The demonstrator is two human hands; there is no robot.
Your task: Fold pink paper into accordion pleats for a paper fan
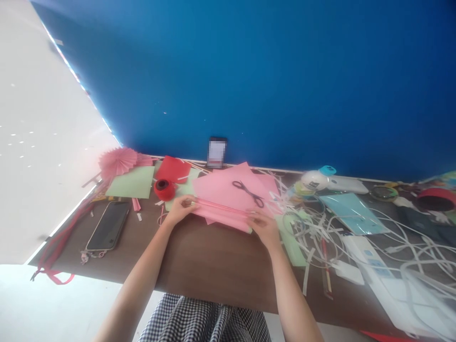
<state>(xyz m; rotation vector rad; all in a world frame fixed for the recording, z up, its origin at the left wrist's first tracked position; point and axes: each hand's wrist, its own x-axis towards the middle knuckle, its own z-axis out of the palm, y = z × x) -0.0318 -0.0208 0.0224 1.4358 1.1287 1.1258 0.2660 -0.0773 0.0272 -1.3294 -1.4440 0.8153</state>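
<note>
A folded strip of pink paper [223, 213] stretches between my two hands near the middle of the table. My left hand [181, 209] pinches its left end, fingers closed on the edge. At the other end, my right hand [264, 227] grips the paper between thumb and fingers. Just behind the strip lie larger sheets of pink paper [221, 185], with dark-handled scissors [249, 194] resting on top. A red roll of tape [164, 190] stands to the left of my left hand. Pale green paper [294, 247] shows by my right wrist.
On the left lie a phone [109, 225], green paper [131, 183] and a pleated pink fan [119, 161]. Tangled white cables [327, 223], a power strip [374, 266], a blue packet [352, 213] and a white bottle [313, 181] crowd the right. A blue partition [249, 85] rises behind.
</note>
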